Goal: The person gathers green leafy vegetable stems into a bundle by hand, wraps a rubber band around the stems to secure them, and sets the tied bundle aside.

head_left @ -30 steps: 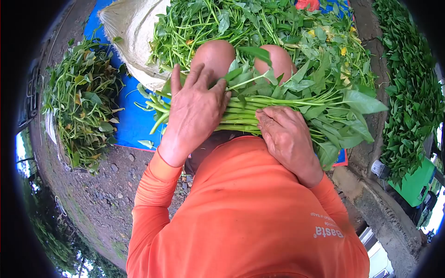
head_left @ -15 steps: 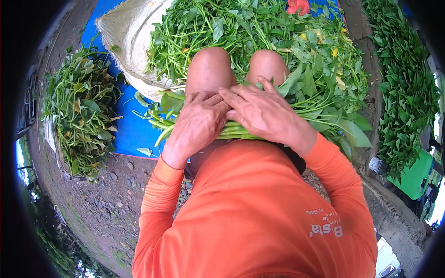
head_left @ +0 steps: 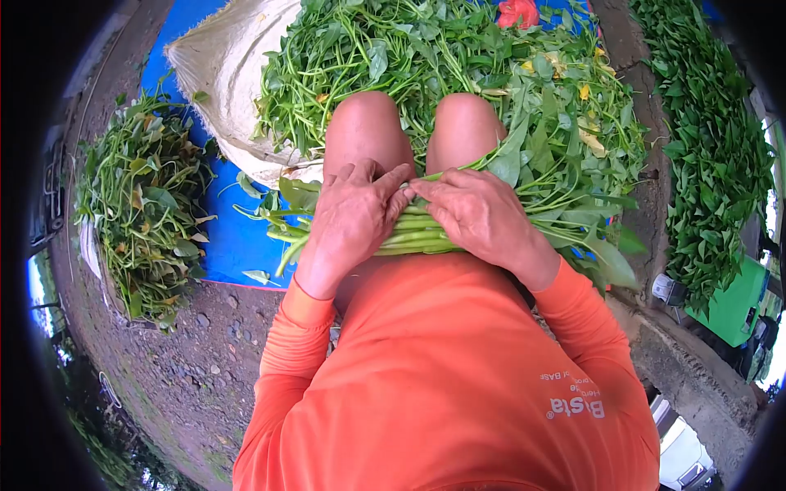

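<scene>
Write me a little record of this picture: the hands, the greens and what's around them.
Left hand: on the bundle
Right hand: on the bundle, close to the left hand
Bundle: green stems, leaves mostly toward the right
Beyond the knees: loose greens and a pale sack
Sheet: blue, showing beside the greens
Far left: another pile, some leaves yellowed
Clothing: orange shirt

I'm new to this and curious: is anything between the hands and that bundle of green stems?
Nothing visible: the left hand and right hand both lie directly on the bundle of green stems. The knees are just beyond it, not in between.
</scene>
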The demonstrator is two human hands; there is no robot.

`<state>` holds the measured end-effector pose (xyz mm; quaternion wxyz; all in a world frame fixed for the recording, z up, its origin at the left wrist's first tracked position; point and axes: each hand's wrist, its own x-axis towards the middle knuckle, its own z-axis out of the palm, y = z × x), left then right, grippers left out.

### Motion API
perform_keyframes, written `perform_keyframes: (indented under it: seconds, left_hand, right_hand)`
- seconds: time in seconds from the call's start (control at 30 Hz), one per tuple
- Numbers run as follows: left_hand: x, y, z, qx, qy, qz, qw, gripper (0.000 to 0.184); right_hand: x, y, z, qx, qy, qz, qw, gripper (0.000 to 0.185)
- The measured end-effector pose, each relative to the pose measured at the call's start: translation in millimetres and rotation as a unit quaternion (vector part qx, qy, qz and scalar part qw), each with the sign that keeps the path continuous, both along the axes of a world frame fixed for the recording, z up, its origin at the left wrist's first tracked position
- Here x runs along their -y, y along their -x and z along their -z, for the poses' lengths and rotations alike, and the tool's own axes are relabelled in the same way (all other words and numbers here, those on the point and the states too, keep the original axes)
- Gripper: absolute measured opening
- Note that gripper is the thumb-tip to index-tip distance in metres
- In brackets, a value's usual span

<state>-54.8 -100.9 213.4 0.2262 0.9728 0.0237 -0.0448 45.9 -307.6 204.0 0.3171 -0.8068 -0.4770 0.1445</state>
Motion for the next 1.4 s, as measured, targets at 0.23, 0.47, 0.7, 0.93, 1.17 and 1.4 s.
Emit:
perform_keyframes:
  seconds: [0.23,0.47,0.7,0.93,1.17,1.4]
  left_hand:
    - [1,4,2,-0.031,0.004,-0.037,0.999,0.053]
    - [15,-95,-8,-0.278,0.014,0.101,0.955,0.068]
    - [12,-104,74,-0.398,0.587,0.031,0.704,0.101]
    - [3,-104,34,-0.512,0.391,0.18,0.744,0.082]
    - [5,-89,40,-0.444,0.379,0.07,0.809,0.074]
    - [17,-88,40,-0.402,0.341,0.077,0.846,0.076]
  right_hand:
    - [1,1,0,0.093,0.028,0.023,0.995,0.021]
    - [7,8,6,0.083,-0.02,0.018,0.996,0.017]
    - [10,9,21,0.068,-0.033,0.146,0.986,0.015]
    - [20,-23,39,-0.288,-0.066,0.199,0.935,0.018]
    - [58,-26,-37,-0.287,-0.08,0.063,0.952,0.033]
    - [58,27,-49,-0.041,0.168,0.07,0.982,0.052]
